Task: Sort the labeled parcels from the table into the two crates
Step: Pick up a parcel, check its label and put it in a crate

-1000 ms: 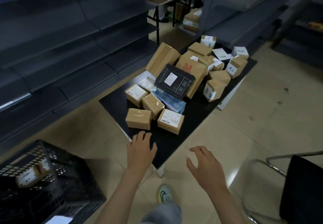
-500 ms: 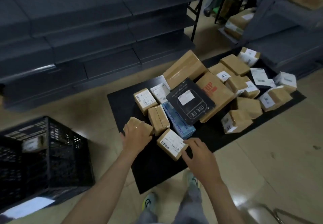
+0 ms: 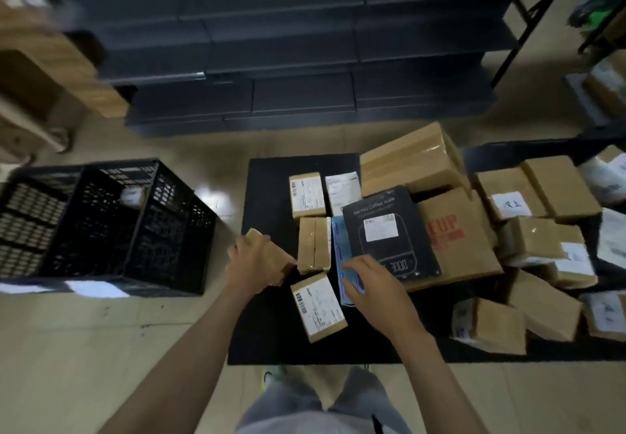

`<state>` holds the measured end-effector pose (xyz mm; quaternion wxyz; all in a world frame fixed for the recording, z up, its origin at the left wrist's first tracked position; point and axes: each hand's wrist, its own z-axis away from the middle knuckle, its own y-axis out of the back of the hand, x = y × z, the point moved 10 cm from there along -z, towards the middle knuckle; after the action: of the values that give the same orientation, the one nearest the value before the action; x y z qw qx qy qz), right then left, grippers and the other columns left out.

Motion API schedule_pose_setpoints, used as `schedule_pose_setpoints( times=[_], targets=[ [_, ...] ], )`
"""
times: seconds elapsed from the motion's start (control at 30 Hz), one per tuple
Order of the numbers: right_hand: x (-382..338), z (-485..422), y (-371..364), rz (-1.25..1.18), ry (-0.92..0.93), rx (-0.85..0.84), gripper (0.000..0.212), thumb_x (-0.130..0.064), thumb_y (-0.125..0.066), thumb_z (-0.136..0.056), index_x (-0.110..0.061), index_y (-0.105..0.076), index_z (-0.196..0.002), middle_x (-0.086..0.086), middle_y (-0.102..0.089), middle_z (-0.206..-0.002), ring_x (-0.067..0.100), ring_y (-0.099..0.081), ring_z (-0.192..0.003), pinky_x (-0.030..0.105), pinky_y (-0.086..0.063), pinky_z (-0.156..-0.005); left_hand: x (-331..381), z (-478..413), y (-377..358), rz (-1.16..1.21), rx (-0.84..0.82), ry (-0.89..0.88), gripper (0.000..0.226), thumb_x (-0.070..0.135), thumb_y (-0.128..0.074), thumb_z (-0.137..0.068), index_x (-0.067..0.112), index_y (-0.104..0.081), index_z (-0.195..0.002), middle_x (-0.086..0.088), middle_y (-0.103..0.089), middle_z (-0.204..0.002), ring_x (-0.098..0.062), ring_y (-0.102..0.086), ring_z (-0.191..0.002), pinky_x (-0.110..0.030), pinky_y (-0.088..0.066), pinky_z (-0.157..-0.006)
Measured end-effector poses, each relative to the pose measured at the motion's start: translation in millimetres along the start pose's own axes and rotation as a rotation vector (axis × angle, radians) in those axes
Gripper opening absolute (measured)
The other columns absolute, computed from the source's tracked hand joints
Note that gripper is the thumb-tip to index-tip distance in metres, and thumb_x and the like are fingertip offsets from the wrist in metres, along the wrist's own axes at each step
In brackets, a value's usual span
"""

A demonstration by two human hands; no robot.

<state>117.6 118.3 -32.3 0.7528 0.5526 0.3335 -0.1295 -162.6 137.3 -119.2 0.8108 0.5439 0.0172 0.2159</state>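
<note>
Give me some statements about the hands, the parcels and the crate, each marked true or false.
1. The black crate stands on the floor, left of the table. True.
2. The right hand rests on the black crate. False: it holds the blue packet on the table.
3. The left hand grips a small brown parcel. True.
4. The coffee scale box lies in the crate. False: it lies on the brown box with red print.

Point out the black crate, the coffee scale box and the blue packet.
black crate point(image 3: 169, 230): head view, wall facing the table.
coffee scale box point(image 3: 381, 227): head view, white label.
blue packet point(image 3: 338, 244): head view, upper left strip.
</note>
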Motion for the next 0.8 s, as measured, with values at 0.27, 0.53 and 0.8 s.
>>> schedule_pose_setpoints(
  times=[0.27, 0.53, 0.8],
  targets=[
    [-13.4, -50.2, -2.9, -0.409, -0.076, -0.201, 0.022, -0.028, -0.06, -0.103, -0.041, -0.068, -0.118, -0.022, -0.061, -0.12, -0.003, -0.059, -0.112, 0.023, -0.049, -0.088, 3.8, 85.8, 67.4, 0.256, 0.277, -0.097, 0.099, 0.077, -0.078, -0.059, 0.042, -0.044, -0.145, -0.004, -0.025, -0.16, -0.034, -0.027, -0.147, -0.053, -0.049, -0.101],
    [-37.3, -57.5, -32.0, -0.623, -0.301, -0.37, 0.027, -0.05, -0.049, -0.106, -0.04, -0.066, -0.125, -0.013, -0.072, -0.118, 0.012, -0.065, -0.115, 0.043, -0.051, -0.104, 27.2, 125.5, 91.5, 0.508, 0.161, -0.412, 0.098, 0.066, -0.091, -0.064, 0.048, -0.041, -0.147, 0.014, -0.019, -0.165, -0.007, -0.024, -0.154, -0.042, -0.039, -0.122],
    [-39.4, -36.0, -16.1, -1.156, -0.48, -0.434, 0.039, -0.039, -0.053, -0.103, -0.025, -0.06, -0.139, 0.011, -0.071, -0.131, 0.031, -0.068, -0.12, 0.053, -0.054, -0.096, 71.7, 127.6, 112.0, 0.654, 0.033, -0.63, 0.097, 0.045, -0.095, -0.072, 0.048, -0.038, -0.151, 0.016, -0.005, -0.171, -0.008, -0.011, -0.16, -0.047, -0.031, -0.127]
  ],
)
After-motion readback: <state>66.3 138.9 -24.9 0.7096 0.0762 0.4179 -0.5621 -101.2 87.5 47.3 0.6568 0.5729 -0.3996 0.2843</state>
